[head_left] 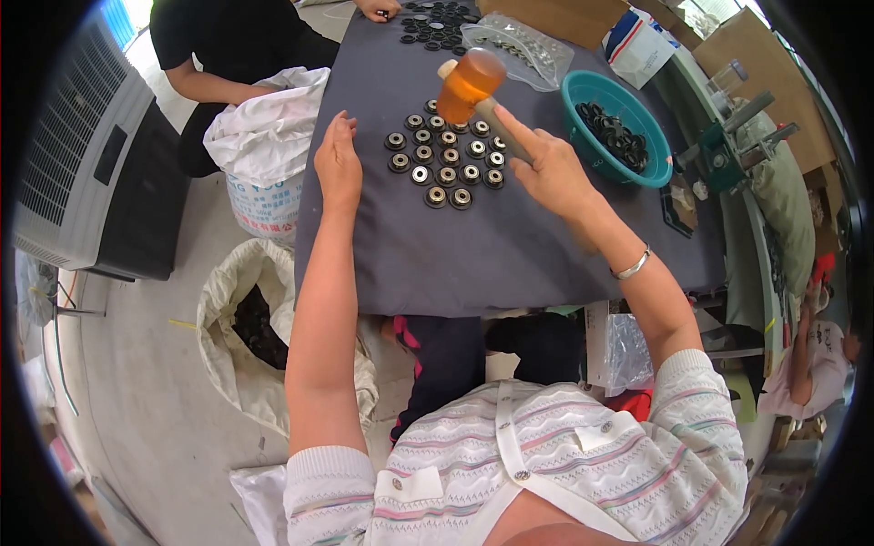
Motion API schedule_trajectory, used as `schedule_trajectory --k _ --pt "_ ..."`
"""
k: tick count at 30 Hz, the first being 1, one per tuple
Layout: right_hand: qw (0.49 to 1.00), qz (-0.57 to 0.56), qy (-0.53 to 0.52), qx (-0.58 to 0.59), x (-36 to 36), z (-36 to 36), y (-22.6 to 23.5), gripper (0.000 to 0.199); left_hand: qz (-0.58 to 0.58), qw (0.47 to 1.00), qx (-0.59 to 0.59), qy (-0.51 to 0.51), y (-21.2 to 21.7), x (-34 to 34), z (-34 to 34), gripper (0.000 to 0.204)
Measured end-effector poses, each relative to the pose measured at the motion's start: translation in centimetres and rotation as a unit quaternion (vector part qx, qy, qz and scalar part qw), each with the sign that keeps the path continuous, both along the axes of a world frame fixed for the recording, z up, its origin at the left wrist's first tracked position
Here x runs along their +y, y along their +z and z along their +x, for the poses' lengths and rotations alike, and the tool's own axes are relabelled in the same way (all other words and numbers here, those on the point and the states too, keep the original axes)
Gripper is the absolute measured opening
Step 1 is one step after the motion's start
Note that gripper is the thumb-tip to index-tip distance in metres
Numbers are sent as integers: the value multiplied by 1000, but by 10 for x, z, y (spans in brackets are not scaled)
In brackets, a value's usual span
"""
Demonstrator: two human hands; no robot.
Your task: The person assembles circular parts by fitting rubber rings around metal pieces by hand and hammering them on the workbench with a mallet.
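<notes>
The right hand [551, 173] grips an amber mallet [472, 84] by its handle [512, 134], raised near round black parts [447, 156] spread singly across the bench [410, 264], probably for easy reach; the left hand [339, 164], fingers extended, looks empty at left

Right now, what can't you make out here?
In the head view:
Mallet handle: partly hidden by the right hand.
Round parts: some partly covered by the mallet head.
Co-worker: head cut off by the top edge.
Dark pieces in the floor sack: too shadowed to distinguish.
</notes>
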State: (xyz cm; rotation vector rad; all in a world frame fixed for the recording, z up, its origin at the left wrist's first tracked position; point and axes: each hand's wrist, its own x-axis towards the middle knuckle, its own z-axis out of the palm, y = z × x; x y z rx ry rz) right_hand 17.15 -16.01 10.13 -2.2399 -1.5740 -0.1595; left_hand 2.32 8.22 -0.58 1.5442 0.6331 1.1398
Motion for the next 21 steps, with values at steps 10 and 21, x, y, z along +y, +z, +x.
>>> schedule_trajectory --k 10,21 --pt "996 -79 -23 -37 8 -5 -25 77 1 1000 -15 19 -2 -1 0 52" --pt "997 -48 -15 -50 6 -6 -36 77 7 1000 -18 20 0 1 2 49"
